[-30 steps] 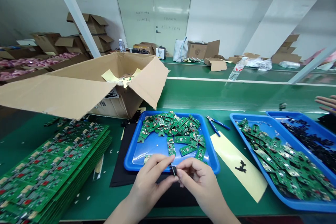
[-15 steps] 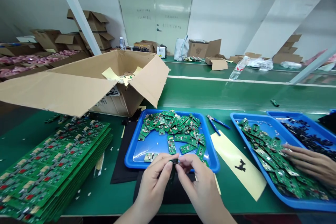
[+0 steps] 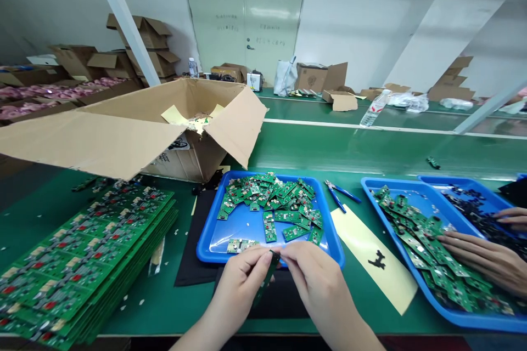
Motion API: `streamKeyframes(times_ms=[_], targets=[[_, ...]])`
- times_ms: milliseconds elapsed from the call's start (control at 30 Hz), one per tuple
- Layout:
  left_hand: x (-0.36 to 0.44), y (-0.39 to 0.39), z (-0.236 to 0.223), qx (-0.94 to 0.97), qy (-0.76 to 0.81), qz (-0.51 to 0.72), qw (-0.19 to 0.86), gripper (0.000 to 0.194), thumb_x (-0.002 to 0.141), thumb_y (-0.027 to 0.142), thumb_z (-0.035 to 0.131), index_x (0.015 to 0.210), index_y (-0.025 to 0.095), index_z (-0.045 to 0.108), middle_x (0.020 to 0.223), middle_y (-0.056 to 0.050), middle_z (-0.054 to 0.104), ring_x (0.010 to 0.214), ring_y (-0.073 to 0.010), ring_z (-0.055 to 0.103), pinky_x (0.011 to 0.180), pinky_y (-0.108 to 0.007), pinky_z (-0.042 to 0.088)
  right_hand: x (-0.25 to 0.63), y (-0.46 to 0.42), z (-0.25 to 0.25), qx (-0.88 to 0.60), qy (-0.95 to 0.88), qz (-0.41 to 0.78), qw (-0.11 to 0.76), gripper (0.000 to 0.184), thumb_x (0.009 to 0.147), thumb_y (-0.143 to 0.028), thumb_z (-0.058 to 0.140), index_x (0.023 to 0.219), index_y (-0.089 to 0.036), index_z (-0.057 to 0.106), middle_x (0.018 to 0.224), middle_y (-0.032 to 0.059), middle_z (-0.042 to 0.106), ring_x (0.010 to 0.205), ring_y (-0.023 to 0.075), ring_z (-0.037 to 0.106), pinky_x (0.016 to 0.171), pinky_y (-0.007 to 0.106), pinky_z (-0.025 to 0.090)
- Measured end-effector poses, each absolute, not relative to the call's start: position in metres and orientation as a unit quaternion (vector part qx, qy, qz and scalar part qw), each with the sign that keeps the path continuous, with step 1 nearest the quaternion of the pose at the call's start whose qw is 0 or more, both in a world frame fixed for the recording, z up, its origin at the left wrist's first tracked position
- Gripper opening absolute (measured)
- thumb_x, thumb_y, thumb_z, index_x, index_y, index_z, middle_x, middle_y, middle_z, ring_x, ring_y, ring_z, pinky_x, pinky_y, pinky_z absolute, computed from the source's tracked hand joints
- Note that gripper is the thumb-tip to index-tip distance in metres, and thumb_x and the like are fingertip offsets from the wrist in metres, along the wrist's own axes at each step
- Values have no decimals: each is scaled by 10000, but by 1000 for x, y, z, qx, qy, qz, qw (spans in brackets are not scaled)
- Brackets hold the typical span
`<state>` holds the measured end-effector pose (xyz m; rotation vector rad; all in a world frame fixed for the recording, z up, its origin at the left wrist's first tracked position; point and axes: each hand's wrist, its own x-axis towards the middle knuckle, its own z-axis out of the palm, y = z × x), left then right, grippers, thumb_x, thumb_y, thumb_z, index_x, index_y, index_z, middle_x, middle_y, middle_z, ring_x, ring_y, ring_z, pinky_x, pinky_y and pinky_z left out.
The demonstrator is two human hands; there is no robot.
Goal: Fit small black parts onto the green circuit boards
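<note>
My left hand (image 3: pixel 241 279) grips a small green circuit board (image 3: pixel 267 279) between thumb and fingers, its long side slanting down toward me. At the board's upper end, the fingertips of my right hand (image 3: pixel 315 277) are pinched together; any small part between them is hidden. Just beyond both hands lies a blue tray (image 3: pixel 212 236) with a loose pile of similar boards (image 3: pixel 269 225). One pale-faced board (image 3: pixel 242 245) rests near the tray's front edge, close to my left fingers.
Stacked board panels (image 3: pixel 82 252) stand at left, before an open cardboard box (image 3: pixel 197 153). Blue-handled pliers (image 3: pixel 340 194) and yellow paper (image 3: pixel 370 252) with a black part (image 3: pixel 377 259) lie at right. A co-worker's hands (image 3: pixel 486 258) work over other blue trays (image 3: pixel 436 315).
The board in my hands has tilted, showing more of its green length. My right fingers have shifted slightly at its upper end. Another hand of the co-worker has appeared over the black parts.
</note>
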<state>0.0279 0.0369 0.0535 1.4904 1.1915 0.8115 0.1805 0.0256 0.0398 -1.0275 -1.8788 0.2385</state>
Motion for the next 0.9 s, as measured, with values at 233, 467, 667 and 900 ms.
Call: streamKeyframes(times_ms=[233,467,667,900], targets=[[24,44,63,557,482,282,615,416,832,464,472,667,121,640,592,-15,571,554,-103,493,537,-194,367,186,31,31,-384,-801,77,454,142,921,-79,428,978,-124,551,890,79,596,803,171,558,665,295,503],[24,40,60,541,459,310,633,389,809,485,532,734,133,681,666,-41,647,585,-112,535,578,-200,430,189,32,31,-430,-724,143,521,322,919,-115,447,1236,-172,460,1180,132,488,988,178,562,821,305,517],[17,39,63,638,433,349,533,237,833,328,548,1006,255,693,895,-25,703,872,-158,621,805,-239,469,195,26,45,-440,-673,308,509,92,901,-232,526,944,-200,601,755,-1,606,668,100,572,591,174,489],[16,36,55,684,392,382,482,282,802,274,617,1079,317,649,1026,-11,676,963,-145,607,859,-224,469,187,22,54,-433,-676,306,512,119,872,-159,495,816,-180,599,709,-14,583,618,83,530,556,165,440]])
